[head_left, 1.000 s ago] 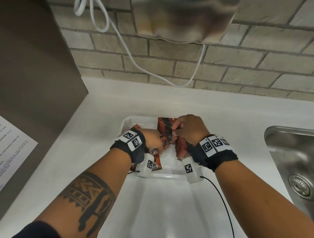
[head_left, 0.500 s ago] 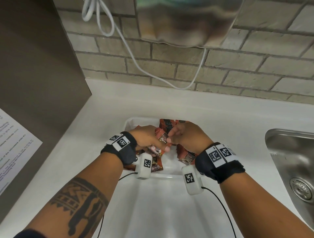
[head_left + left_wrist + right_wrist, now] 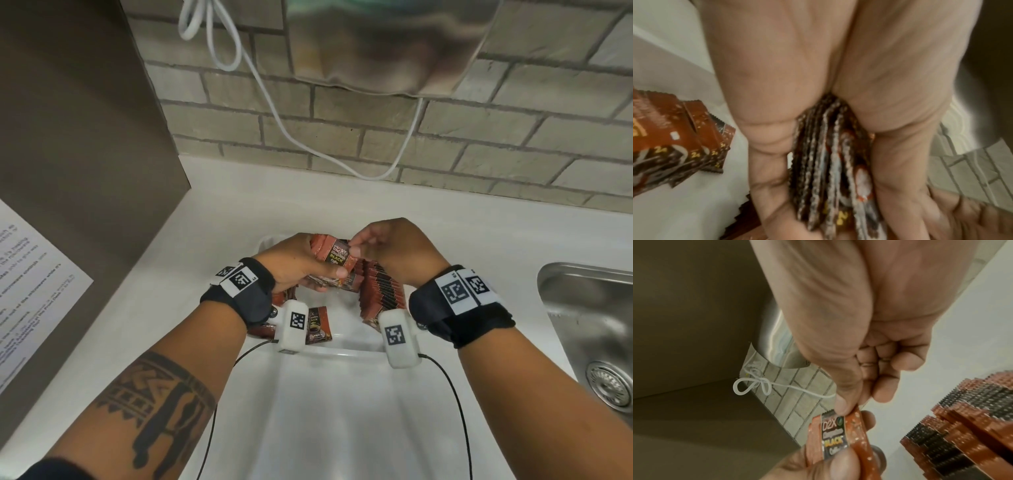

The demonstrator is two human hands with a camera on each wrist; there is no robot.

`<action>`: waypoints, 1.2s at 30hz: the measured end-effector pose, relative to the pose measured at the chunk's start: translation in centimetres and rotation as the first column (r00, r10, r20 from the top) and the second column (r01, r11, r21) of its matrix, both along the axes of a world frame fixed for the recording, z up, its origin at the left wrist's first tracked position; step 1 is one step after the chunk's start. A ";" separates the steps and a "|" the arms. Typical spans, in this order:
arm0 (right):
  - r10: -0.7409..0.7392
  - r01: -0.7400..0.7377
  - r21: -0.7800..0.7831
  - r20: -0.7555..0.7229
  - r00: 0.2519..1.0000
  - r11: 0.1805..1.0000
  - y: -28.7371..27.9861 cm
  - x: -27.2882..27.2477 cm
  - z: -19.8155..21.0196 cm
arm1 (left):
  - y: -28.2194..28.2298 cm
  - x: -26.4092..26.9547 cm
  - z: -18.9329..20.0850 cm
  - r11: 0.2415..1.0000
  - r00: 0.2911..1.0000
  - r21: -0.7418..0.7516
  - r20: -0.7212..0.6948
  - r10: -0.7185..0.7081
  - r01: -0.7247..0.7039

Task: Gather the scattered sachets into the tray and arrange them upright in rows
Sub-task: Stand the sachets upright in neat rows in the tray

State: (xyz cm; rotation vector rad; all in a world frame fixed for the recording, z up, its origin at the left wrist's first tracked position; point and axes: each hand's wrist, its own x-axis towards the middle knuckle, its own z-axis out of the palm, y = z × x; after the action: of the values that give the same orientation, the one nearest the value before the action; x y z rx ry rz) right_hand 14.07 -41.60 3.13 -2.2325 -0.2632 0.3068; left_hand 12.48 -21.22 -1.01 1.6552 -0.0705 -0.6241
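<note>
My left hand [image 3: 301, 263] grips a bunch of several brown coffee sachets [image 3: 334, 258] above the white tray [image 3: 346, 347]; the left wrist view shows their serrated edges [image 3: 830, 162] wedged between thumb and fingers. My right hand [image 3: 383, 250] pinches the top corner of the front sachet [image 3: 835, 434] between thumb and forefinger, its other fingers curled. A row of upright sachets [image 3: 380, 291] stands in the tray's right part, under my right wrist. One sachet [image 3: 318, 323] lies flat in the tray's near left, and more lie partly hidden under my left wrist.
The tray sits on a white counter [image 3: 212, 246] against a brick wall [image 3: 445, 137]. A steel sink [image 3: 596, 329] lies to the right. A brown cabinet side [image 3: 78, 137] with a paper notice [image 3: 30, 274] stands at the left. A white cable [image 3: 274, 96] hangs from a steel fixture above.
Both hands have risen from inside the tray. The left hand has lifted a bunch of sachets, and the right hand now pinches the top of the front one.
</note>
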 end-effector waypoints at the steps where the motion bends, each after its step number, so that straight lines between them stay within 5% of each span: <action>1: 0.003 -0.003 -0.017 0.014 1.000 1.000 0.0 0.1 0.1 | -0.1 0.1 0.1 1.000 1.000 0.025 0.019 -0.004 0.003; 8: 0.047 -0.024 -0.191 0.121 0.992 0.981 -0.4 0.1 0.4 | 1.2 0.3 -0.1 0.971 0.993 0.240 0.115 -0.027 -0.002; 14: 0.040 -0.018 -0.308 0.067 0.997 0.951 -1.0 0.5 -1.4 | 3.2 0.5 1.3 0.701 0.978 0.703 0.036 -0.206 0.122; 19: -0.014 0.015 -0.430 0.005 1.000 0.903 0.6 0.8 -3.0 | 0.3 0.6 0.8 0.629 0.927 0.704 -0.119 -0.355 0.331; 28: 0.031 -0.029 -0.618 -0.009 0.999 0.786 1.8 1.5 -4.7 | -4.2 2.0 -1.2 0.476 0.869 0.757 -0.241 -0.432 0.447; 36: 0.023 0.027 -0.653 0.068 0.997 0.756 1.4 2.2 -5.2 | -4.3 2.6 -1.1 0.446 0.865 0.771 -0.261 -0.429 0.454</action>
State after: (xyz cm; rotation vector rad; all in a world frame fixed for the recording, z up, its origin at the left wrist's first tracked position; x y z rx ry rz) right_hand 16.27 -40.22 -2.10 -2.9509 -0.2095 0.3551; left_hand 15.04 -25.48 -2.11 2.5863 -0.2339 -1.2166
